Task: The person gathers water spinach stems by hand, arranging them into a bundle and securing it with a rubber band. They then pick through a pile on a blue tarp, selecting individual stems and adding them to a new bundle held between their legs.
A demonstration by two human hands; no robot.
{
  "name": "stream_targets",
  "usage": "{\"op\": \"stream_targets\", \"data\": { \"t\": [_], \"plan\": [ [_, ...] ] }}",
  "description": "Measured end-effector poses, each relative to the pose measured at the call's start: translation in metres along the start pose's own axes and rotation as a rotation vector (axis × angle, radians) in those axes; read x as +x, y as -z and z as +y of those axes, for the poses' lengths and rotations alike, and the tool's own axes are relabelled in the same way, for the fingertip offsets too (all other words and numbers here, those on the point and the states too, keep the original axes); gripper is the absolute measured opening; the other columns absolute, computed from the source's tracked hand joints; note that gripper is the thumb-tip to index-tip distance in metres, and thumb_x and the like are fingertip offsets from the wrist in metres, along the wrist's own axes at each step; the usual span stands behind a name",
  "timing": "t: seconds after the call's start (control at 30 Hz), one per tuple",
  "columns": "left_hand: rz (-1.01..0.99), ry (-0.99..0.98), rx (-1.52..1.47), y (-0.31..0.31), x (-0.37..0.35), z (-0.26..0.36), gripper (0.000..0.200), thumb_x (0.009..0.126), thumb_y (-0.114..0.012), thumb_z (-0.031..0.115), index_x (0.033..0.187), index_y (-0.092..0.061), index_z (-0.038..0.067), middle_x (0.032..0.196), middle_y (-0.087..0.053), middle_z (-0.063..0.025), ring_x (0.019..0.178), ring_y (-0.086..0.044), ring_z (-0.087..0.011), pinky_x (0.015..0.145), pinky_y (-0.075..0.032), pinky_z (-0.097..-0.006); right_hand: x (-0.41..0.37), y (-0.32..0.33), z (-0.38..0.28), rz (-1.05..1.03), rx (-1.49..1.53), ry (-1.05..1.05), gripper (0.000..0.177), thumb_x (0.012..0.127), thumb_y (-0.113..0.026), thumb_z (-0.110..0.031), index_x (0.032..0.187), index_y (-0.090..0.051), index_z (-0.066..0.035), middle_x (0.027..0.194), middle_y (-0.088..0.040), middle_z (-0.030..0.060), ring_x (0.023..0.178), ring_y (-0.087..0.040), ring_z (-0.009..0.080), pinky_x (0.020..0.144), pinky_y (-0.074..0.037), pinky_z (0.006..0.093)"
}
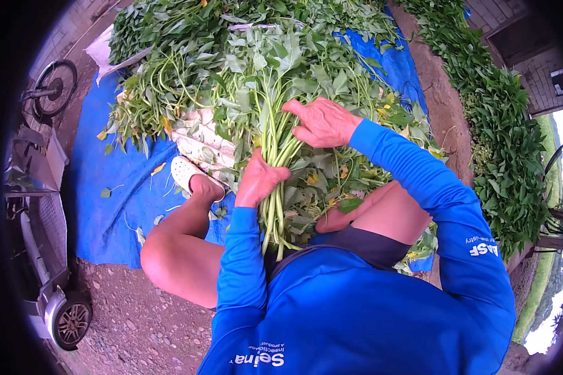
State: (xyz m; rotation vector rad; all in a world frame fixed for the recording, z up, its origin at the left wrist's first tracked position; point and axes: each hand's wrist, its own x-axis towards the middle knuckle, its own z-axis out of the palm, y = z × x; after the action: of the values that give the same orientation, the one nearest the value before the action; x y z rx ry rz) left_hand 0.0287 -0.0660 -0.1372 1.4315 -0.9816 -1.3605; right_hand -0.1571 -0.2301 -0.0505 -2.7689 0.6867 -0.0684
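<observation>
My left hand [263,179] is wrapped around the pale green stems of a bunch of water spinach [272,128], thumb across the front. The leafy tops point away from me, and the cut stem ends hang down by my lap. At the right edge of the bunch is my right hand [324,123], its index finger and thumb apart beside the stems. I see nothing between them; its other fingers are partly hidden. More loose water spinach [169,87] is heaped around and beyond the bunch.
Under the greens lies a blue tarp [116,212], with a pale sack [203,140] near my shoe [186,174]. A wheeled vehicle [50,269] and another wheel [55,89] stand at the left. A long row of greens [497,119] runs along the right.
</observation>
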Motion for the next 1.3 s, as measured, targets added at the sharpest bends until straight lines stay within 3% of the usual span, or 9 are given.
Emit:
{"op": "stream_targets", "data": {
  "t": [0.1,0.43,0.6,0.8,0.93,1.03,1.07,1.17,1.3],
  "plan": [
    [-0.046,0.0,-0.003,-0.007,0.001,0.007,0.068,0.076,-0.08,0.005,0.137,-0.054,-0.006,0.115,-0.071,-0.0098,0.1,-0.065,-0.019,0.094,-0.054,-0.0331,0.004,0.014,-0.002,0.0,-0.072,0.055,0.041,0.102,-0.061,-0.022,0.143,-0.061,-0.019,0.084,-0.072,0.0183,0.071,-0.071,0.0443,0.062,-0.056,0.0563],
    [-0.066,0.003,-0.09,-0.003,-0.005,0.024,0.071,0.075,-0.081,0.006,0.139,-0.053,-0.006,0.12,-0.07,-0.0101,0.104,-0.064,-0.0186,0.096,-0.053,-0.0326,-0.023,0.018,0.006,0.171,-0.301,0.111,0.011,0.093,-0.067,-0.016,0.102,-0.067,-0.011,0.079,-0.067,0.0116,0.068,-0.073,0.0367,0.059,-0.058,0.0517],
    [-0.067,-0.027,-0.022,-0.003,-0.002,0.013,0.073,0.075,-0.082,0.008,0.139,-0.051,-0.008,0.121,-0.07,-0.0119,0.106,-0.064,-0.0209,0.099,-0.052,-0.034,-0.03,0.031,0.024,-0.106,-0.053,0.032,0.021,0.099,-0.07,-0.026,0.113,-0.071,-0.009,0.103,-0.069,0.0104,0.12,-0.056,0.033,0.103,-0.045,0.0489],
    [-0.093,-0.058,-0.049,-0.003,-0.011,0.027,0.075,0.077,-0.078,0.002,0.145,-0.048,-0.008,0.129,-0.068,-0.0137,0.115,-0.064,-0.0214,0.107,-0.05,-0.0339,-0.037,0.025,0.057,-0.225,0.163,-0.185,0.036,0.105,-0.068,-0.037,0.126,-0.072,-0.009,0.104,-0.075,0.0119,0.096,-0.068,0.0325,0.086,-0.054,0.0454],
    [-0.237,0.013,-0.103,-0.005,-0.018,0.046,0.082,0.076,-0.076,0.0,0.151,-0.045,-0.007,0.135,-0.067,-0.0115,0.123,-0.062,-0.02,0.113,-0.045,-0.0325,-0.016,0.047,0.093,-0.55,0.363,-0.479,0.072,0.086,-0.079,-0.072,0.104,-0.082,-0.003,0.092,-0.075,0.0086,0.079,-0.067,0.0185,0.063,-0.055,0.0354],
    [-0.333,0.055,-0.008,-0.01,-0.017,0.06,0.083,0.076,-0.077,0.003,0.152,-0.048,-0.005,0.135,-0.067,-0.0086,0.12,-0.061,-0.0183,0.111,-0.045,-0.0305,-0.002,0.027,0.123,-0.682,0.255,-0.389,0.087,0.08,-0.078,-0.081,0.112,-0.083,0.0,0.107,-0.08,0.014,0.105,-0.072,0.0308,0.084,-0.058,0.0417],
    [-0.344,0.07,0.007,-0.012,-0.017,0.059,0.082,0.076,-0.077,0.004,0.152,-0.049,-0.004,0.134,-0.067,-0.0084,0.119,-0.061,-0.0183,0.11,-0.045,-0.0301,-0.004,0.019,0.126,-0.683,0.314,-0.539,0.083,0.081,-0.082,-0.074,0.122,-0.081,-0.001,0.122,-0.078,0.0152,0.122,-0.068,0.0331,0.098,-0.055,0.0436],
    [-0.303,0.122,-0.037,-0.009,-0.016,0.046,0.075,0.074,-0.078,0.005,0.145,-0.057,-0.003,0.123,-0.069,-0.0068,0.11,-0.063,-0.0177,0.101,-0.049,-0.0304,-0.005,0.011,0.145,-0.537,0.774,-0.626,0.075,0.086,-0.086,-0.061,0.13,-0.077,-0.001,0.133,-0.074,0.012,0.121,-0.067,0.0292,0.098,-0.055,0.0458],
    [-0.161,0.19,-0.269,0.013,-0.019,0.029,0.062,0.073,-0.08,0.005,0.132,-0.064,-0.001,0.103,-0.071,-0.003,0.087,-0.065,-0.0142,0.083,-0.053,-0.03,-0.023,0.018,0.21,-0.034,0.995,-1.048,0.042,0.098,-0.08,-0.039,0.134,-0.076,-0.017,0.139,-0.068,0.0054,0.098,-0.072,0.02,0.069,-0.059,0.0325]
  ]
}}
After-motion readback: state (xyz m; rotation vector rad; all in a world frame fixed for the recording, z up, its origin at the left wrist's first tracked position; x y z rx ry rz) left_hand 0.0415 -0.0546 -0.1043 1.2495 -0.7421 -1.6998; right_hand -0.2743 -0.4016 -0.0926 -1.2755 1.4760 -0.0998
